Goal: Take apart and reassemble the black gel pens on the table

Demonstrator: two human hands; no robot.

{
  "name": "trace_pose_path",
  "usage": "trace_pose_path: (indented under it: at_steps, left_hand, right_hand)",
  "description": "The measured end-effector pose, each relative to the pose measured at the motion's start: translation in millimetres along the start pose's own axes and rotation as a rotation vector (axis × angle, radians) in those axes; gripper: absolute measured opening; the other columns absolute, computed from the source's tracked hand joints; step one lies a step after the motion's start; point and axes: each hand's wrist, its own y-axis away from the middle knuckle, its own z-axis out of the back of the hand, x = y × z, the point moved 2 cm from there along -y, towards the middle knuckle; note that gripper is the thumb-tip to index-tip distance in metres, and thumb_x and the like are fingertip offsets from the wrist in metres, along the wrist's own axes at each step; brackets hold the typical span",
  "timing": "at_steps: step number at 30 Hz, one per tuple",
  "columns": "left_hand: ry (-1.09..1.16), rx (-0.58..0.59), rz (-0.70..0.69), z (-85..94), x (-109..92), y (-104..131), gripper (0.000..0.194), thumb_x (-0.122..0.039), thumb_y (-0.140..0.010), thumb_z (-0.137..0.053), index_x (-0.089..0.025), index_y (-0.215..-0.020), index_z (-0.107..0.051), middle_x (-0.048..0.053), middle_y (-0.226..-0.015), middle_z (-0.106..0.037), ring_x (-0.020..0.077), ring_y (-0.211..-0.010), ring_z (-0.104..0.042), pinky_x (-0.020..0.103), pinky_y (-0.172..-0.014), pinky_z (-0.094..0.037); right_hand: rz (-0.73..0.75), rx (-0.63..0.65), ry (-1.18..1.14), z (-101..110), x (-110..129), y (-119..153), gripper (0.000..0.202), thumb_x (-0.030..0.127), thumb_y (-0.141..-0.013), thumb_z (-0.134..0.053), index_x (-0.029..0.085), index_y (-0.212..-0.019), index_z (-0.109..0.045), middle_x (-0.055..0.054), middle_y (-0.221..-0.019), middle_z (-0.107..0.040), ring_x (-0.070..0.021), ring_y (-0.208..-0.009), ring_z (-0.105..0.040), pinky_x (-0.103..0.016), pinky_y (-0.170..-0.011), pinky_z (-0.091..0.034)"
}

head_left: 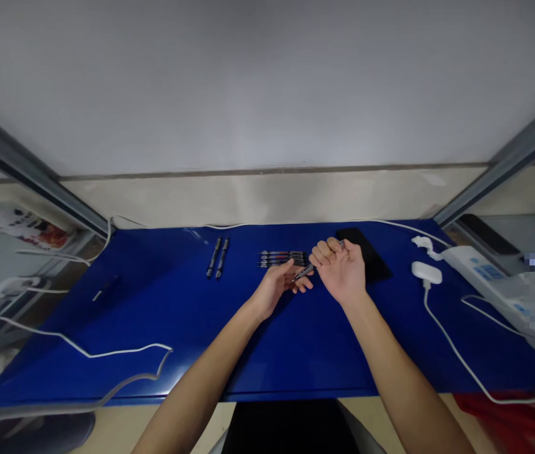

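Note:
A dark grey pen (pixel 303 273) slants down to the left, gripped near its upper end by my right hand (pixel 341 268), whose fingers are curled. The pen's tip hangs over the fingers of my left hand (pixel 279 284). That hand is open, palm turned inward, with thumb and fingers apart; whether it touches the pen is unclear. Just behind it, several pens (pixel 282 254) lie side by side on the blue tabletop (pixel 295 353), partly covered by the hand. Farther left are two dark pens, a left one (pixel 213 257) and a right one (pixel 222 257), set nearly parallel.
Behind my right hand lies a flat black tablet-like object (pixel 375 261). A white charger (pixel 426 272) with a cable and a white power strip (pixel 489 277) are at the right. A white cable (pixel 120 352) crosses the left side; a bottle (pixel 26 221) stands beyond the metal post.

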Motion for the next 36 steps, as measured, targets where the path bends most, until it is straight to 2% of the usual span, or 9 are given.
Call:
trace_pose_path:
  at_steps: [21,28,33,36]
  left_hand:
    - [-0.013,-0.007,-0.011,1.2,1.0,-1.1,0.058,-0.058,-0.089,-0.048,-0.008,-0.099,-0.074,0.015,-0.084,-0.072,0.0186,-0.070,-0.060,0.030,-0.066,-0.037]
    - [-0.055,-0.007,-0.049,0.1,-0.5,-0.2,0.050,-0.053,-0.089,-0.056,-0.008,-0.100,-0.074,0.014,-0.083,-0.071,0.0165,-0.069,-0.060,0.027,-0.065,-0.037]
    - [-0.110,-0.009,-0.081,0.2,-0.3,-0.2,0.047,-0.052,-0.088,-0.059,-0.008,-0.085,-0.074,0.014,-0.083,-0.072,0.0150,-0.068,-0.059,0.027,-0.064,-0.036]
    - [-0.088,-0.003,-0.074,1.1,0.2,-0.6,0.051,-0.055,-0.089,-0.055,-0.008,-0.088,-0.074,0.015,-0.083,-0.072,0.0155,-0.068,-0.060,0.027,-0.064,-0.037]
  right_hand:
    - [0.014,0.010,-0.010,2.9,-1.8,-0.6,0.032,0.035,-0.090,-0.044,0.022,-0.064,-0.030,0.004,-0.061,-0.023,-0.0138,-0.052,-0.028,-0.029,-0.053,-0.036]
    - [0.021,0.020,-0.043,1.3,-1.4,-0.5,0.031,0.033,-0.089,-0.044,0.022,-0.064,-0.030,0.004,-0.060,-0.021,-0.0133,-0.052,-0.027,-0.028,-0.053,-0.036]
    - [0.013,0.017,-0.051,1.4,-1.9,-0.7,0.032,0.034,-0.089,-0.044,0.022,-0.064,-0.028,0.005,-0.060,-0.021,-0.0132,-0.052,-0.028,-0.028,-0.053,-0.036]
    - [0.016,0.030,-0.061,1.1,-1.6,-0.4,0.031,0.033,-0.089,-0.044,0.022,-0.064,-0.029,0.005,-0.060,-0.021,-0.0128,-0.052,-0.029,-0.028,-0.053,-0.036]
